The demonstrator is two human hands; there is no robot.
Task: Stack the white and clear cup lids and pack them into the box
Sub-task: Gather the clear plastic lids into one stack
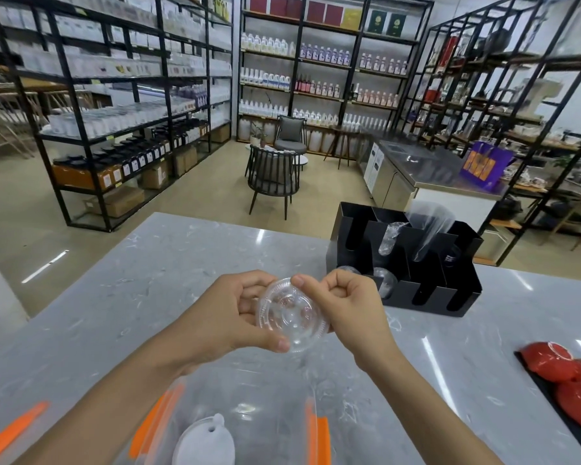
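A clear cup lid is held flat above the grey counter by both hands. My left hand grips its left and near rim, thumb on the front edge. My right hand pinches the far right rim, fingers curled. Below my arms stands a clear plastic box with orange clips. A white cup lid with a small tab lies inside it at the near left. Whether the clear lid is one piece or a stack, I cannot tell.
A black slotted organiser with clear lids and plastic sleeves stands on the counter behind my right hand. Red lids lie on a dark tray at the right edge. Shelving racks, chairs and a steel counter fill the room beyond.
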